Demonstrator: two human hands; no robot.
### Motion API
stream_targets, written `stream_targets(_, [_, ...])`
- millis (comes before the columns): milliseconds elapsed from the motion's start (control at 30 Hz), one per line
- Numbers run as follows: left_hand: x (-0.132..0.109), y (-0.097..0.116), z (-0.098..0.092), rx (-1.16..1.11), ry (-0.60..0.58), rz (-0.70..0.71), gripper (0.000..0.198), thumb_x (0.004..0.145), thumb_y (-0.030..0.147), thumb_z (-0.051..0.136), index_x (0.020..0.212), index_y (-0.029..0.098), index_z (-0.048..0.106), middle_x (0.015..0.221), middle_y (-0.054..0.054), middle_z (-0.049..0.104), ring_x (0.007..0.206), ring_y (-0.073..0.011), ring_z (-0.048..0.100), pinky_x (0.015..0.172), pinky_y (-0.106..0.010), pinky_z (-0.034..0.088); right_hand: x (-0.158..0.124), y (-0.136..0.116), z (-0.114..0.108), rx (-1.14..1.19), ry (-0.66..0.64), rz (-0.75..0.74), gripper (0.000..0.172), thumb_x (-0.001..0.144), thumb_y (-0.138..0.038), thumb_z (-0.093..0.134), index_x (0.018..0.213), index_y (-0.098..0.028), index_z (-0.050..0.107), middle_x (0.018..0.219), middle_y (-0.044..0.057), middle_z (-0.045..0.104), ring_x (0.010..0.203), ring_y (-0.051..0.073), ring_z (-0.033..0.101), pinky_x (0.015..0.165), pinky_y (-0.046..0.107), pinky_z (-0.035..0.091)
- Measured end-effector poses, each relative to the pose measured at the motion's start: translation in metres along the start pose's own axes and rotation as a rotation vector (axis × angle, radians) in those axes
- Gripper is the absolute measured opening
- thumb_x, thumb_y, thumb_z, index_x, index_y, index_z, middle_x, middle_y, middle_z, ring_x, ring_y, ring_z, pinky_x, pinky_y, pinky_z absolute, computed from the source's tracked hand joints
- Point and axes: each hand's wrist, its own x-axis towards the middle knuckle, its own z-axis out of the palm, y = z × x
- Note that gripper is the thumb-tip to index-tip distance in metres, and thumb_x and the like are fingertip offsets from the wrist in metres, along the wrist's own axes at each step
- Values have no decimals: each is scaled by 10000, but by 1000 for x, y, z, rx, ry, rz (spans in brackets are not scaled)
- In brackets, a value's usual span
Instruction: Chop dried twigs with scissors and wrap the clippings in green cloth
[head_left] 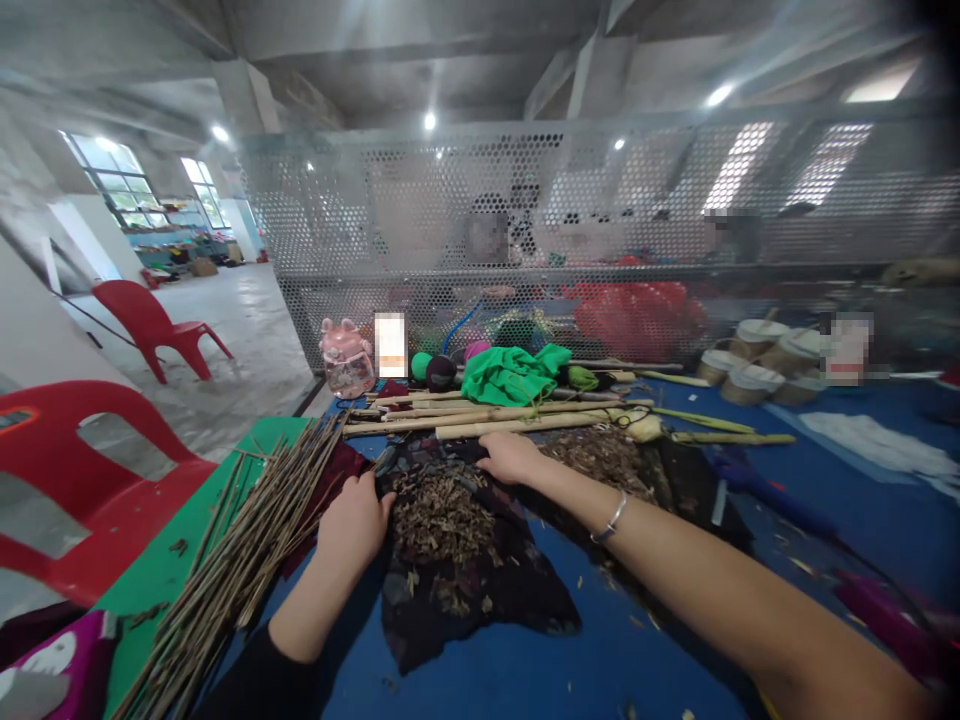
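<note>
Dark cloth [521, 595] on blue tabletop [450, 690], perforated partition [435, 200] behind, concrete ceiling [420, 50].

No writing is legible: the white block [390, 344] at nine o'clock and the patch [847, 348] at three o'clock (both pixelated) yield none.

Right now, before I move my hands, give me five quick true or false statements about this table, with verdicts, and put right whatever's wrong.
1. The left hand is at the left edge of a dark cloth, and the right hand is at its far side. True.
2. The right wrist is bare. False: a bracelet circles it.
3. A heap of brown chips lies on that dark cloth. True.
4. Nothing lies left of the left hand. False: a bundle of thin sticks does.
5. A bright green cloth lies beyond both hands. True.
</note>
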Motion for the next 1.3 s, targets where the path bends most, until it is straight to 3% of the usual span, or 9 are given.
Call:
stream_targets(133, [-5, 11, 5, 67, 50, 96, 298, 815, 383, 441, 965, 169, 584, 997, -115, 531, 947, -243, 531, 741, -309, 439, -14, 8, -1, 28, 78, 0, 166, 763, -286, 547, 870, -202, 642, 981, 87, 654, 930, 227, 590, 731, 274, 420])
stream_targets(300, [-10, 50, 20, 31, 38, 240, 239, 858, 205, 333, 951, 157, 549, 990, -114, 532, 882, -197, 571, 719, -281, 452, -47, 44, -14, 78, 228, 73, 258, 838, -379, 437, 917, -187, 589, 933, 77, 645, 871, 200, 580, 684, 251, 388])
stream_targets(500, [-11, 116, 28, 0, -10, 301, 314, 821, 38, 261, 999, 101, 512, 943, -167, 593, 830, -226, 630, 673, -316, 481, -118, 99, -22, 196, 463, 199, 257, 846, -386, 400, 856, -167, 533, 761, 50, 601, 696, 169, 548, 598, 237, 353])
stream_targets(633, [-2, 144, 23, -52, -56, 325, 286, 801, 59, 324, 984, 89, 542, 891, -186, 634, 853, -266, 633, 696, -356, 480, -166, 98, -13, 189, 442, 152, 223, 813, -391, 457, 836, -179, 520, 789, 50, 584, 709, 172, 537, 603, 245, 356])
stream_targets(767, [17, 143, 16, -121, -110, 312, 233, 799, 183, 399, 930, 104, 575, 923, -192, 647, 859, -257, 635, 705, -325, 471, -190, 80, -6, 236, 285, 137, 219, 798, -392, 486, 843, -184, 541, 833, 60, 594, 755, 187, 555, 636, 259, 387])
stream_targets(900, [31, 122, 13, -184, -116, 288, 293, 843, 260, 315, 890, 121, 569, 935, -165, 653, 894, -235, 622, 728, -291, 448, -193, 61, -5, 260, 330, 6, 286, 808, -402, 489, 993, -189, 537, 987, 83, 570, 916, 205, 535, 791, 288, 396])
stream_targets(1000, [29, 103, 14, -214, -112, 281, 273, 845, 310, 333, 885, 146, 548, 911, -133, 656, 897, -224, 614, 722, -274, 435, -199, 58, -4, 259, 302, -35, 317, 809, -409, 488, 1051, -207, 520, 1027, 80, 565, 926, 203, 538, 785, 282, 400])
stream_targets(1167, [15, 87, 13, -232, -29, 229, 288, 830, 393, 388, 949, 163, 512, 975, -138, 610, 885, -249, 597, 706, -311, 428, -227, 87, 4, 203, 198, 214, 177, 808, -361, 468, 817, -207, 554, 807, 44, 628, 741, 194, 583, 609, 253, 383])
stream_targets(1300, [16, 106, 4, -298, 154, 389, 306, 820, 371, 435, 1021, 154, 513, 1044, -127, 562, 983, -233, 542, 819, -310, 401, -221, 120, 7, 178, 213, 310, 195, 841, -321, 405, 780, -204, 548, 742, 23, 628, 699, 165, 585, 615, 236, 383])
